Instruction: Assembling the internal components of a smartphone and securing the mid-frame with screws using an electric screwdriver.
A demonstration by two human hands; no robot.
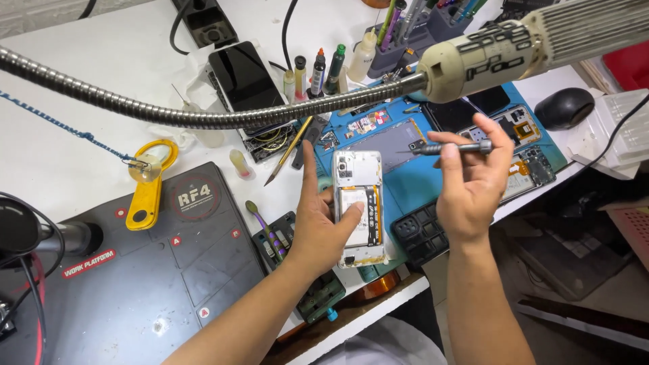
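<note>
White plastic and bare circuitry are shown on the opened phone (359, 206), which is held upright in the left hand (324, 226) above the front edge of the desk (101, 88). The phone's left edge is cradled by the palm, the thumb is laid across its lower middle from the left, and the index finger is stretched up alongside its top left corner; the fingers (309, 169) are thus closed around the phone. A yellow strip is seen running down the phone's right side, just beyond the thumb tip.

A slim grey screwdriver (451, 147) is pinched between the thumb and fingertips of the right hand (470, 186), held level with its tip pointed left, just right of the phone's top right corner and apart from it.

A blue work mat (419, 182) strewn with phone parts is seen behind both hands. A flexible metal hose (203, 115) with a pale nozzle is stretched across above the fingers. To the left of the left hand a dark work platform (155, 263) and a yellow tool (150, 186) are laid, and a black mouse (564, 108) is seen far right of the right hand.
</note>
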